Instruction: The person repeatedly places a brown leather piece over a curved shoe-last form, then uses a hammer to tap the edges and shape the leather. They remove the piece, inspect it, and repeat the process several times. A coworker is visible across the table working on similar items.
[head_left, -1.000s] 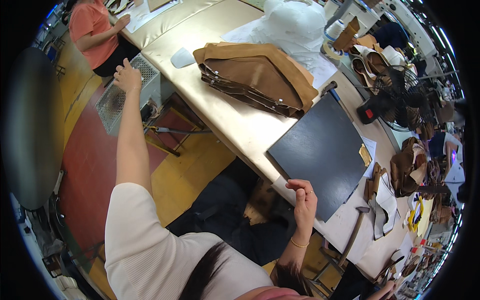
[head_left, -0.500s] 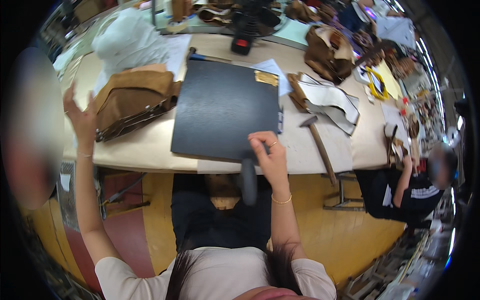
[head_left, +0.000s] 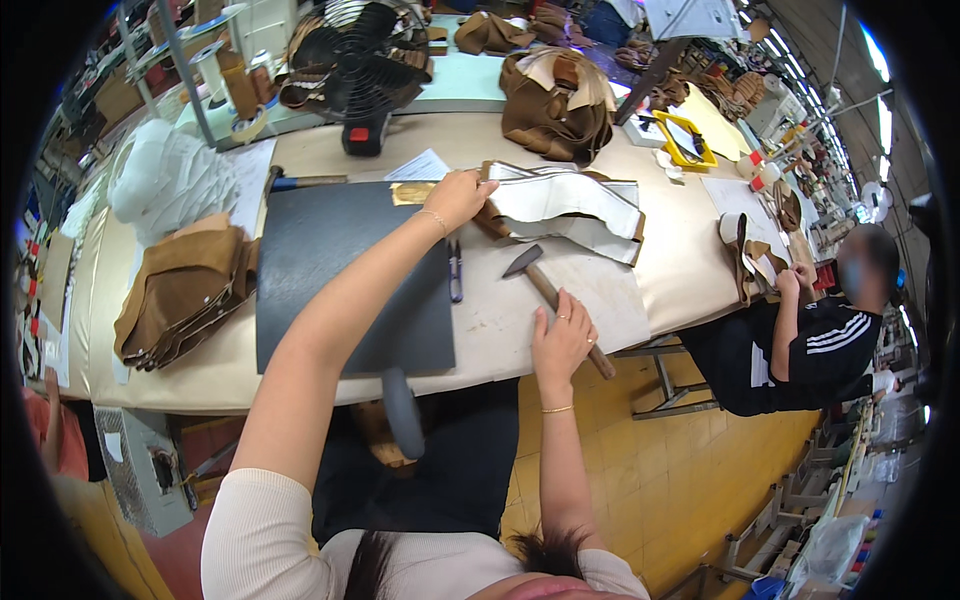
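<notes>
My left hand [head_left: 462, 197] reaches across a dark flat board [head_left: 330, 260], its fingers closed on the left edge of a stack of white-faced brown leather pieces [head_left: 565, 205]. Just nearer lies a hammer [head_left: 538, 280], its head on the table and its wooden handle pointing toward me. The fingers of my right hand [head_left: 563, 340] curl over that handle, with the thumb on its left side. A pen [head_left: 455, 272] lies along the board's right edge. Left of the board sits a folded stack of brown leather pieces [head_left: 185, 290].
A black fan [head_left: 365, 60] stands at the back, near a brown leather bundle [head_left: 557, 105]. White sheeting [head_left: 165, 180] is piled at the far left. A yellow tray [head_left: 685, 140] is at the back right. A co-worker [head_left: 790, 340] sits at the right. A grey rounded object [head_left: 402, 412] stands below the table edge.
The view has swung right. My left hand has crossed from beside the brown stack to the white-faced leather pieces. My right hand has moved from the board's front edge onto the hammer handle.
</notes>
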